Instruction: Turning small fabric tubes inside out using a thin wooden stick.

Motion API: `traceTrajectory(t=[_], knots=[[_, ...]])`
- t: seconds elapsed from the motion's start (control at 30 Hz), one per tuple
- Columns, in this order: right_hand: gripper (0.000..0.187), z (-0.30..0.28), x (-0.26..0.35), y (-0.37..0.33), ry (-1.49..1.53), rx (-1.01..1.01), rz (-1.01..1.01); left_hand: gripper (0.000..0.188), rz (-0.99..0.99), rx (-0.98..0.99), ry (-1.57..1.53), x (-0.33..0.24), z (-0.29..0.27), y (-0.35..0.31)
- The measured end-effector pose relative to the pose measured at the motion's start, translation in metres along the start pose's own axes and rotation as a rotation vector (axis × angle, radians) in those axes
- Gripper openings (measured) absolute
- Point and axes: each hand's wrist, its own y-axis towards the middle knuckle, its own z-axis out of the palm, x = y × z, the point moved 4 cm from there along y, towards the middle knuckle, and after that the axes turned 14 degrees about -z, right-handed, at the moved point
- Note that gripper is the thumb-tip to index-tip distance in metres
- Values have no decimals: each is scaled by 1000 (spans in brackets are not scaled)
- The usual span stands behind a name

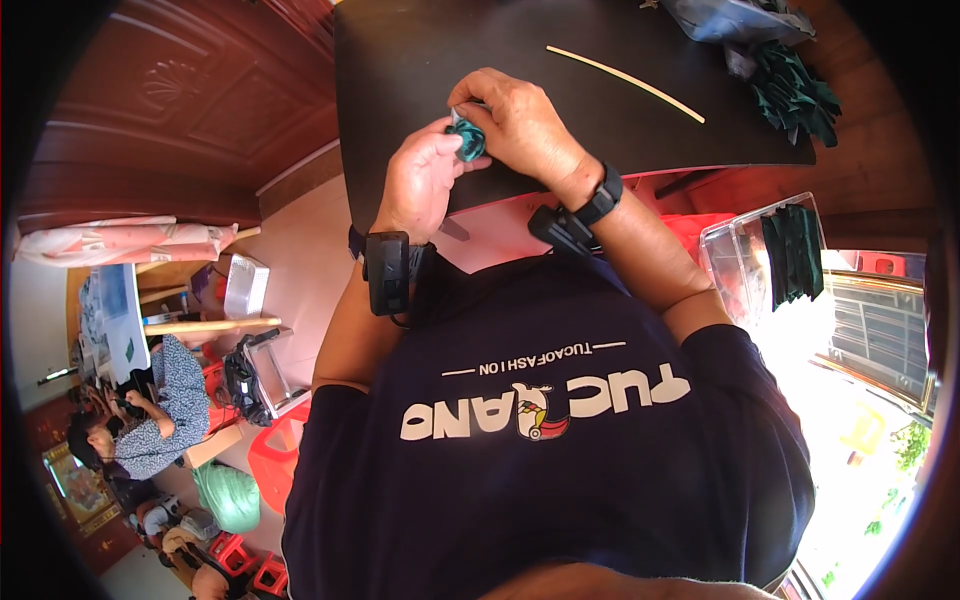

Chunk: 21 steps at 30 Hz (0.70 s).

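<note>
Above the near edge of the dark table [400,60], my two hands meet around a small, shiny dark green piece of folded or rolled fabric [469,143]. My left hand [420,178] grips it from the left, thumb pressed on its side. From the right comes my right hand [520,122], its thumb and forefinger pinched at the top of the piece, where a small pale tip shows. The right hand's other fingers curl over and partly hide the fabric. A thin pale strip [626,82], slightly bent, lies on the table beyond my right hand.
At the table's far right, a bundle of dark green fabric pieces [795,95] lies by a clear plastic bag [745,18]. Lower right, a clear box [735,250] holds dark green strips [792,257]. Red stools [275,465] and another person [165,410] are at left.
</note>
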Motion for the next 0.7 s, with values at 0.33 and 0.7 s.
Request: traceTrajectory(t=[0.33, 0.7], knots=[[16, -23, -4, 1, 158, -87, 4, 20, 139, -117, -81, -12, -15, 7], [13, 12, 3, -14, 770, -75, 419, 33, 475, -318, 77, -9, -16, 2]])
